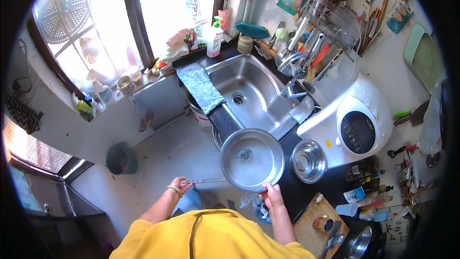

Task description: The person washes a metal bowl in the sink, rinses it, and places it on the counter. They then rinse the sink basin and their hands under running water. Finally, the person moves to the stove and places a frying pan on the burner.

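Note:
A large round metal pan (264,165) is held up in front of me, over the near edge of the dark counter. My left hand (182,185) is closed on the end of its long flat handle (205,180). At the near right rim, my right hand (272,195) grips the pan's edge. A small dark grey patch shows on the pan's base; what it is cannot be told. Beyond the pan lies the stainless steel sink (248,75) with its drain showing. A grey-blue cloth (201,86) drapes over the sink's left side. The tap (293,91) stands at the sink's right.
Right of the pan are a steel bowl (309,161) and a white appliance (323,129) with a dark panel. A wooden chopping board (309,223) bears a jar (322,223) and a cleaver. A pump bottle (215,39) stands behind the sink; a bucket (121,158) is on the floor.

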`<state>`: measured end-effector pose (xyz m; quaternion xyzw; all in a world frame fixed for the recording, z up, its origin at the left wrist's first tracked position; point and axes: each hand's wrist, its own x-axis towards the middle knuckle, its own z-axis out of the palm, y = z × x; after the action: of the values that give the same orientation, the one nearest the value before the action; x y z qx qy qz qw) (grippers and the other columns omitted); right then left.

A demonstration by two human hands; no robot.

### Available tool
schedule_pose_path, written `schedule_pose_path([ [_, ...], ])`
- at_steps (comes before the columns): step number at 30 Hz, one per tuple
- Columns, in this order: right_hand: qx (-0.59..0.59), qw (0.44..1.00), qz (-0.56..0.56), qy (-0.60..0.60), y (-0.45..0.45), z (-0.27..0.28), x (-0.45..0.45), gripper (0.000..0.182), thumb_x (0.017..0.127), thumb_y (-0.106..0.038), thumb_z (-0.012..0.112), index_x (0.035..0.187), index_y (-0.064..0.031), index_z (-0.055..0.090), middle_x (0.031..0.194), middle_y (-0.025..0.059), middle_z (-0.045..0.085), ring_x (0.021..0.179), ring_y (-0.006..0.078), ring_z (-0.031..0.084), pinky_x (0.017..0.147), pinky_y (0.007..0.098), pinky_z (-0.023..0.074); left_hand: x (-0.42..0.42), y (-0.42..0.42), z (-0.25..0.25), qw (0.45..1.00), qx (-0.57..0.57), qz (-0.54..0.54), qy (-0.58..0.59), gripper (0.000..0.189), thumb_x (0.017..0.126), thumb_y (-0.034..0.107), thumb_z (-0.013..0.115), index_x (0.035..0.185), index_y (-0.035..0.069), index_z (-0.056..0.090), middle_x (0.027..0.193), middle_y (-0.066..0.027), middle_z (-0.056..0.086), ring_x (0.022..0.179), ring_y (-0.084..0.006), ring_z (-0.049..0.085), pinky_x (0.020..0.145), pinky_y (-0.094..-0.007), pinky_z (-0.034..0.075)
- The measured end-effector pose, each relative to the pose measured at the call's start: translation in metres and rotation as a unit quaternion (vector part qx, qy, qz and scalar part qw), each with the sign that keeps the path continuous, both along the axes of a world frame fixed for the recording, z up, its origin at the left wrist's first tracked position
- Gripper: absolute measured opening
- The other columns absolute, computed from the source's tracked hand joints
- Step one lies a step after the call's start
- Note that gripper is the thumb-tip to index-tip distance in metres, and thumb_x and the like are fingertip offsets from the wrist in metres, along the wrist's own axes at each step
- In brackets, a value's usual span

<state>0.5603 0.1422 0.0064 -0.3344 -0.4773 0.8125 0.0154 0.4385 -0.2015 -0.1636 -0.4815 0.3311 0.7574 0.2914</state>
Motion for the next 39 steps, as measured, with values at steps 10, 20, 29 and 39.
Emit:
schedule_pose_path([
  [10, 0.021, 0.991, -0.13, -0.035, -0.034, 0.013, -0.04, 0.006, 0.073, -0.007, 0.053, 0.077, -0.0028, 0.055, 0.068, 0.0071, 0.057, 0.055, 0.0168, 0.053, 0.045, 0.0293, 0.041, -0.142, 0.05, 0.008, 0.992, -0.052, -0.097, 0.063, 0.041, 0.074, -0.004, 0.052, 0.112, -0.011, 0.04, 0.106, -0.0249, 0.048, 0.093, -0.0354, 0.055, 0.074, -0.0352, 0.053],
  [20, -0.012, 0.987, -0.163, -0.003, -0.005, 0.001, -0.105, 0.012, 0.074, -0.007, 0.052, 0.083, 0.0, 0.056, 0.072, 0.0081, 0.058, 0.058, 0.0185, 0.056, 0.047, 0.0283, 0.0433, -0.214, 0.085, -0.016, 0.975, -0.001, -0.202, 0.095, 0.026, 0.076, -0.004, 0.05, 0.101, -0.011, 0.047, 0.098, -0.0204, 0.053, 0.083, -0.0287, 0.057, 0.068, -0.0337, 0.053],
  [29, -0.014, 0.989, -0.15, -0.013, 0.05, -0.024, -0.173, 0.014, 0.073, -0.006, 0.052, 0.085, -0.0013, 0.054, 0.072, 0.007, 0.056, 0.056, 0.017, 0.053, 0.045, 0.0269, 0.0421, -0.236, 0.084, 0.014, 0.929, -0.055, -0.357, 0.077, 0.024, 0.078, 0.002, 0.057, 0.098, -0.01, 0.052, 0.092, -0.0185, 0.058, 0.074, -0.0271, 0.061, 0.066, -0.0338, 0.054],
  [39, -0.02, 0.977, -0.198, -0.072, 0.087, -0.068, -0.231, 0.017, 0.073, -0.006, 0.053, 0.088, -0.0003, 0.054, 0.07, 0.0091, 0.057, 0.053, 0.0194, 0.056, 0.043, 0.0275, 0.0442, -0.284, 0.11, 0.006, 0.865, -0.037, -0.5, 0.022, 0.023, 0.076, 0.004, 0.06, 0.094, -0.011, 0.056, 0.088, -0.0217, 0.06, 0.079, -0.0312, 0.062, 0.069, -0.0391, 0.054],
])
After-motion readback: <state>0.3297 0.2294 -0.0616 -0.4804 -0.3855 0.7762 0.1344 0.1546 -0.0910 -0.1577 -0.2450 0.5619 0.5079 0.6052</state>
